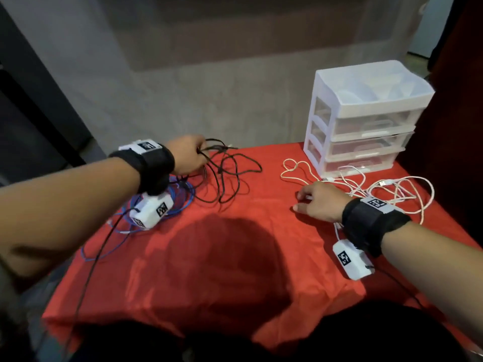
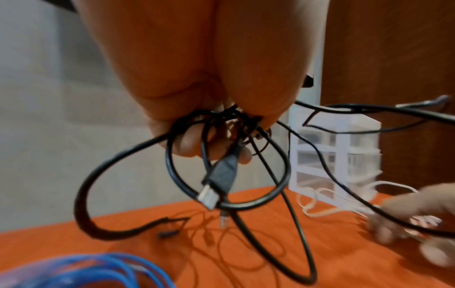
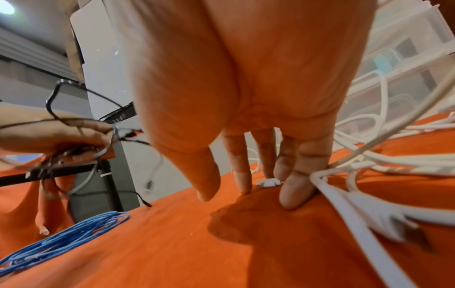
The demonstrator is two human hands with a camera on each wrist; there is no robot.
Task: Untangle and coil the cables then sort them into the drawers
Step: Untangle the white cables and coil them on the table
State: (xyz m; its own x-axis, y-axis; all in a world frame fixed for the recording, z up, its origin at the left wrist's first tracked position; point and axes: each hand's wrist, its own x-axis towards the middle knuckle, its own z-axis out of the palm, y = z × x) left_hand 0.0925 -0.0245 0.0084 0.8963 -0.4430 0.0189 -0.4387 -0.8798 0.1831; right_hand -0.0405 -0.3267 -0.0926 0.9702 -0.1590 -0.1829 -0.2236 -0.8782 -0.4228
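My left hand [image 1: 200,155] grips a tangled bunch of black cables [image 1: 230,173] at the far left of the red table and holds it a little above the cloth. In the left wrist view the fingers [image 2: 192,144] curl round several loops, and a black USB plug [image 2: 219,175] dangles below them. My right hand [image 1: 300,202] lies flat with straight fingertips [image 3: 290,196] on the cloth. Its little finger is against the tangled white cables [image 1: 379,189], which spread to its right [image 3: 369,163]. A blue cable coil [image 1: 180,194] lies under my left wrist.
A white three-drawer unit [image 1: 366,118] stands at the back right corner, all drawers pushed in, white cable ends lying at its foot. The red cloth [image 1: 209,257] covers the table, whose back edge meets a grey wall. A dark wall rises along the right side.
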